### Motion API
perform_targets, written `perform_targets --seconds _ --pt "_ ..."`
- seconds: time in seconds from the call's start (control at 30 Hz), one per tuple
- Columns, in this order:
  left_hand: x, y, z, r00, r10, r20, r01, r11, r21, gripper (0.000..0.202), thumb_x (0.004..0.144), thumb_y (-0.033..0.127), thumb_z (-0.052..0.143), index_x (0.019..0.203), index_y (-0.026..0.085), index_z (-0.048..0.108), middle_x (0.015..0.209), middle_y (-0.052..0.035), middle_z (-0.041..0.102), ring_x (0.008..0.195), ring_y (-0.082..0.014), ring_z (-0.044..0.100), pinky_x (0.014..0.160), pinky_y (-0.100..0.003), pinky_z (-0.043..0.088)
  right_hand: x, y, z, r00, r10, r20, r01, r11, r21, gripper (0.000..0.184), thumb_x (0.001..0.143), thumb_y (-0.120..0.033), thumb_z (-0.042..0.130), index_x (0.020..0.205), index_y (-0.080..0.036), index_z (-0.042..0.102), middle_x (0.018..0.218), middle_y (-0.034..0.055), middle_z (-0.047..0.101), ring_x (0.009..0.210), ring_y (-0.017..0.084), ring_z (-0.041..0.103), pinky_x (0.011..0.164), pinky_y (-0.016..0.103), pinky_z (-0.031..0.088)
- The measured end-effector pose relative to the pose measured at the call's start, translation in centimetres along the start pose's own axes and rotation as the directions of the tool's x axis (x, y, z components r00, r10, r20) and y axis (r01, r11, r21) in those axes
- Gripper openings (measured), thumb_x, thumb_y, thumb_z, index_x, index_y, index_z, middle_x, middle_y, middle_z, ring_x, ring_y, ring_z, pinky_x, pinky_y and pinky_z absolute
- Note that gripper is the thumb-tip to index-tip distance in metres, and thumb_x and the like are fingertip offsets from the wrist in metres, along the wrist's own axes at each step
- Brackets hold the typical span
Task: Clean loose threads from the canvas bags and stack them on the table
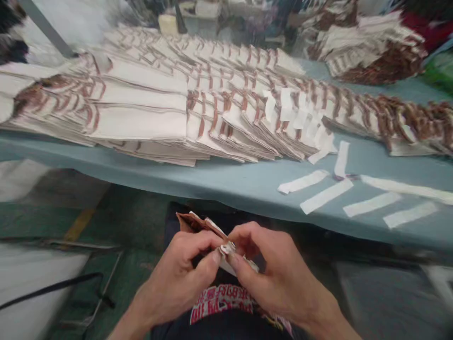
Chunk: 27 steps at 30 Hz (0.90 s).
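Both hands meet over my lap, below the table's front edge. A brown and white fabric piece [208, 225] is pinched between them. My left hand [189, 264] is closed on its left part, thumb and forefinger at a crumpled white bit. My right hand [267, 264] is closed on the same spot from the right, its thumb pressed beside the left thumb. The piece's brown end sticks up behind the left fingers, and a pale edge shows under the right thumb. Its lower part is hidden by the fingers.
A blue-covered table [240, 182] spans the view ahead. Overlapping stacks of white, brown-edged fabric pieces [141, 118] lie on it. Several white strips [325, 196] lie at its front right. A further heap of brown and white pieces [375, 47] sits at the back right.
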<state>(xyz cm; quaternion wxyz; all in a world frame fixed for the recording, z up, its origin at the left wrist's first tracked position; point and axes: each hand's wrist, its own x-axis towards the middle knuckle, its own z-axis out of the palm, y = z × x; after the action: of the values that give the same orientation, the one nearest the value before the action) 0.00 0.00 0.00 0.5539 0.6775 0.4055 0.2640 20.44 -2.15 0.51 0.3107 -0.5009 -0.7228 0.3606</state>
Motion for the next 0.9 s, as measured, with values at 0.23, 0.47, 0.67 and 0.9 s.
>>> perform_targets --seconds 0.23,0.47,0.67,0.9 --pt "0.5 0.4 0.1 0.999 0.019 0.029 -0.019 1.0 0.014 0.026 0.092 0.016 0.05 0.082 0.014 0.074 0.073 -0.0021 0.074 0.066 -0.0148 0.067 0.066 -0.021 0.048 0.2 0.2 0.3 0.997 -0.062 -0.046 0.059 0.996 -0.064 0.002 0.089 -0.018 0.064 0.091 -0.019 0.065 0.073 -0.0018 0.067 0.061 0.012 0.062 0.058 0.022 0.045" --pt "0.7 0.4 0.1 1.0 0.016 -0.002 -0.016 1.0 0.027 0.028 0.095 0.018 0.049 0.077 0.015 0.071 0.07 -0.0017 0.072 0.063 -0.0141 0.063 0.062 -0.022 0.046 0.7 0.5 0.0 0.954 -0.275 -0.118 0.25 0.949 -0.193 0.007 0.097 -0.02 0.064 0.092 -0.016 0.066 0.071 0.0001 0.068 0.059 0.012 0.062 0.057 0.022 0.044" --pt "1.0 1.0 -0.1 0.999 0.037 0.026 -0.037 0.999 0.023 0.027 0.093 0.017 0.049 0.083 0.015 0.074 0.078 -0.001 0.073 0.074 -0.0143 0.066 0.073 -0.022 0.048 0.7 0.4 -0.7 0.979 -0.203 -0.031 0.2 0.976 -0.082 0.012 0.099 -0.019 0.063 0.087 -0.018 0.064 0.074 -0.0016 0.068 0.06 0.009 0.06 0.057 0.02 0.042" --pt "1.3 0.8 -0.2 1.0 -0.013 0.004 0.013 1.0 -0.018 0.019 0.087 0.021 0.061 0.069 0.015 0.066 0.069 0.003 0.065 0.065 -0.0103 0.056 0.063 -0.019 0.043 0.4 0.1 -0.1 0.995 -0.098 -0.017 0.099 0.995 0.026 0.012 0.1 -0.021 0.06 0.088 -0.02 0.062 0.072 -0.0036 0.065 0.057 0.009 0.058 0.055 0.02 0.041"
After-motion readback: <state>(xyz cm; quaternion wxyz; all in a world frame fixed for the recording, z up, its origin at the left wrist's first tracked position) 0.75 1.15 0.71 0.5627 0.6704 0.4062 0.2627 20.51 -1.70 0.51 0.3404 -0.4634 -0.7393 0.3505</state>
